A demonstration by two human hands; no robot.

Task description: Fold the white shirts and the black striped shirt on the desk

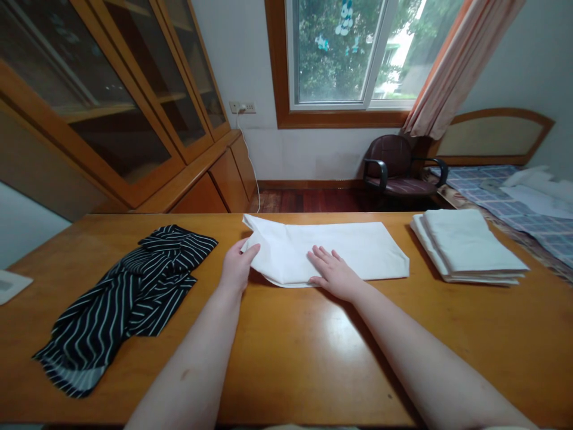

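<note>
A white cloth (358, 248), folded into a long strip, lies across the middle of the wooden table. Its left end is raised off the tabletop, pinched between the thumb and fingers of my left hand (237, 263). My right hand (333, 272) rests flat on the strip near its centre, fingers spread. To the right sits a stack of folded white cloths (465, 242). On the left lies a crumpled black cloth with white stripes (134, 286).
The wooden table (286, 358) fills the foreground. A white card or paper (13, 285) lies at its left edge. Beyond are a glass-fronted cabinet (215, 179), an office chair (398, 167) under the window, and a bed with a checked cover (492, 185).
</note>
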